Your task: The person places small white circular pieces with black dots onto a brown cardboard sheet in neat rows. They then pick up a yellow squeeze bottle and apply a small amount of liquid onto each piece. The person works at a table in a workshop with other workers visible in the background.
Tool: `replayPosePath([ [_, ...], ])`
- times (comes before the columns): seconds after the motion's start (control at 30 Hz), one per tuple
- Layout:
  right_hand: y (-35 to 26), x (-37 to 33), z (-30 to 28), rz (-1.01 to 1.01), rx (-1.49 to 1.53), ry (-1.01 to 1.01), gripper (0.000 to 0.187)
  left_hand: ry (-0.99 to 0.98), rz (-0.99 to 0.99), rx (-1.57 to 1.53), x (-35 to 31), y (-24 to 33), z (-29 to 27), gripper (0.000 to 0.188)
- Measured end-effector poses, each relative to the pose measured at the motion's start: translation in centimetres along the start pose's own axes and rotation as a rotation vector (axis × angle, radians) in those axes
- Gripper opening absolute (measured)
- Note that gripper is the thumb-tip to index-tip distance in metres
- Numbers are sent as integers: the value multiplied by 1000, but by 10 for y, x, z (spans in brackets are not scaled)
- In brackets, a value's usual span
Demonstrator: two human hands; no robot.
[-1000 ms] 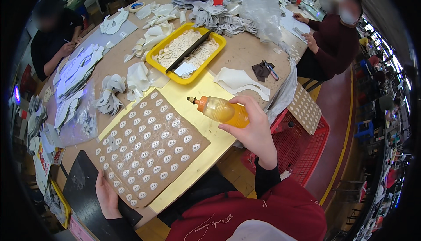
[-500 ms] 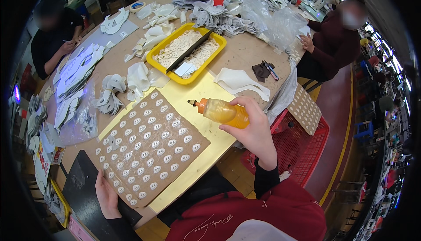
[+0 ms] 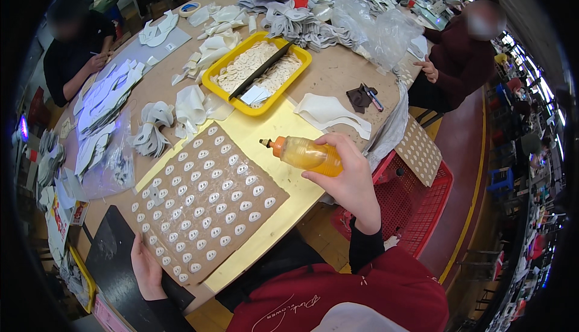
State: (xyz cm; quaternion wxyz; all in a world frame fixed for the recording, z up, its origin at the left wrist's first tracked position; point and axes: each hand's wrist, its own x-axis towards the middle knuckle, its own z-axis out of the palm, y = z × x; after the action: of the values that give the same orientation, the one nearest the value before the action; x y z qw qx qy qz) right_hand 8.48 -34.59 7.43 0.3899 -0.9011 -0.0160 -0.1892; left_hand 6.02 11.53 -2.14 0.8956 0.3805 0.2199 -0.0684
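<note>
In my right hand (image 3: 347, 172) is a squeeze bottle (image 3: 307, 155) of amber liquid with an orange cap and dark tip. It lies nearly level above the yellow sheet (image 3: 313, 190), its nozzle pointing left, apart from the board. My left hand (image 3: 148, 268) grips the lower left edge of a brown board (image 3: 241, 172); some of its fingers are hidden by the board. Rows of small white oval pieces (image 3: 211, 255) with dark holes cover the board. One small grey scrap (image 3: 156, 197) lies among them at the left.
Beyond the board stands a yellow tray (image 3: 259, 112) of pale pieces with a dark divider. White cut material (image 3: 333, 114) and a dark cloth (image 3: 360, 98) lie to the right. A red basket (image 3: 416, 211) holds another dotted board (image 3: 419, 150). Two co-workers sit across, left and right.
My hands, the bottle and the board stay practically where they were. The co-worker at the right has shifted a hand slightly.
</note>
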Motion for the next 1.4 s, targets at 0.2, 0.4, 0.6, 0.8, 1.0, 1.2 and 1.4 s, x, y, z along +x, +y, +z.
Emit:
replayPosePath([
  [0.2, 2, -3, -2, 0, -15, -26, 51, -42, -28, 22, -1, 0, -6, 41],
  [0.4, 3, -4, 0, 36, -33, -18, 51, 32, 161, 256, -4, -9, 1, 44],
  [0.6, 3, -3, -1, 0, -17, 80, 48, 424, 558, 849, -25, -33, 29, 47],
  [0.8, 1, -4, -1, 36, 90, 160, 50, 166, 746, 945, -65, 2, 56, 46],
  [1.0, 0, -8, -1, -43, 81, 161, 50, -1299, 281, -253, -97, 48, 112, 26],
  [1.2, -1, -18, -5, -3, 97, 184, 48, -1401, 38, -570, -121, 51, 165, 28],
  [1.4, 7, -24, -13, 31, 212, 278, 46, -1413, -110, -703, -124, 50, 186, 30],
])
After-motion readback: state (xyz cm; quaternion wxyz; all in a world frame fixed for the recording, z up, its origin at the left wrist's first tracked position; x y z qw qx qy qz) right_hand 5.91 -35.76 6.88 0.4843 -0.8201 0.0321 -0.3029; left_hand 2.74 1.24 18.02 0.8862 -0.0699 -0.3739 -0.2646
